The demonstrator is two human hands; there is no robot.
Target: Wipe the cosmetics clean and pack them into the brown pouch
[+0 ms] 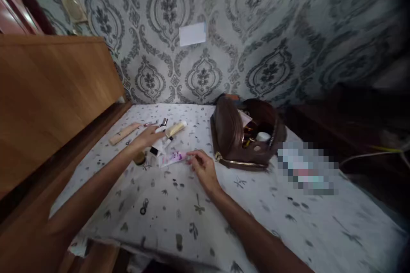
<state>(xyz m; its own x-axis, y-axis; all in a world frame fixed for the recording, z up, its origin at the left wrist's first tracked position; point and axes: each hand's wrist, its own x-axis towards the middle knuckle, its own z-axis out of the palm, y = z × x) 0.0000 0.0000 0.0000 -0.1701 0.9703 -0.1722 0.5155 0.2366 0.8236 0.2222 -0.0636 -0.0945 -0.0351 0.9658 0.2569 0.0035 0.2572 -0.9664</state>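
Observation:
Several cosmetics lie at the left centre of a patterned white cloth. My right hand [202,167] pinches the end of a white and purple tube [173,158]. My left hand [149,136] reaches over the group, fingers stretched out beside a yellowish tube [176,129]; nothing is visibly held in it. Below that hand are a black-capped item [155,151] and a small dark round jar [139,158]. A beige tube [124,133] lies farther left. An open brown bag [227,130] on the right holds a white-lidded jar [263,137] and other small items.
The patterned cloth [166,222] covers the table. A wooden panel [57,102] rises at the left, and the wallpapered wall, with a white card [192,34] on it, stands behind. A pixelated item [306,170] lies right of the bag.

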